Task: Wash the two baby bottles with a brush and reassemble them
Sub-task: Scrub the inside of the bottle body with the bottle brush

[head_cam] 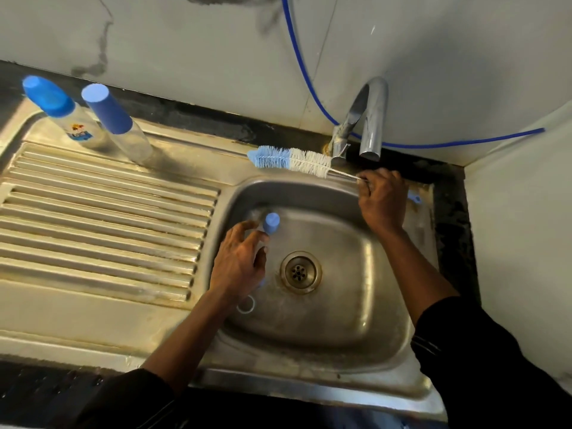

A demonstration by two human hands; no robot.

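Observation:
Two clear baby bottles stand on the drainboard at the back left, each with a blue cap on; one (54,103) carries a printed label, the other (116,119) is plain. A bottle brush (291,161) with blue and white bristles lies along the sink's back rim. My right hand (382,199) grips its wire handle near the tap. Down in the basin, my left hand (238,261) is spread, its fingertips at a small blue cap (271,222) that stands upright; whether they touch it is unclear. A clear ring (246,305) lies beside my left wrist.
The steel sink basin (356,274) has its drain (300,272) in the middle. A chrome tap (371,119) arches over the back rim, with a blue hose (305,85) running along the wall behind it. The ribbed drainboard (102,212) fills the left side.

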